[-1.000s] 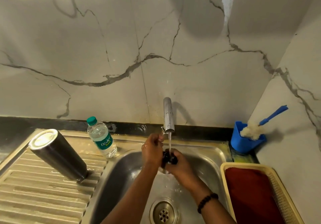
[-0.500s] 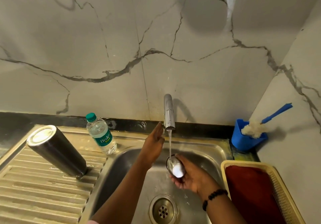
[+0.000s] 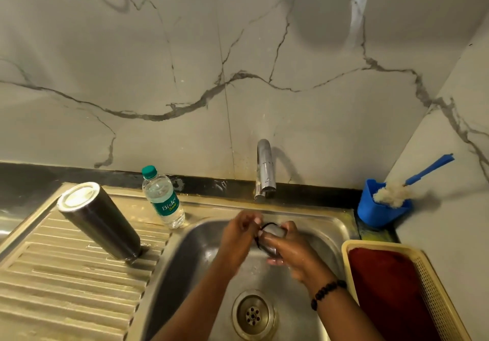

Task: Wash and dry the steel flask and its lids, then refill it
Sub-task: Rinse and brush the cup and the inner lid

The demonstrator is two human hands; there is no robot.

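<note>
The water stream from the tap [image 3: 265, 171] has stopped, and both hands have moved lower over the sink [image 3: 328, 224]; rinsing of this lid appears finished, so drying likely follows. The right hand [image 3: 293, 254] grips the lid [image 3: 272, 236], a small steel cap with a dark rim; the left hand [image 3: 242, 232] pinches its edge. The steel flask [image 3: 99, 221] stands inverted and tilted on the drainboard [image 3: 53, 274].

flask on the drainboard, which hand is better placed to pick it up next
Left, probably. The flask stands inverted on the left hand's side, while the right hand holds the lid.
</note>
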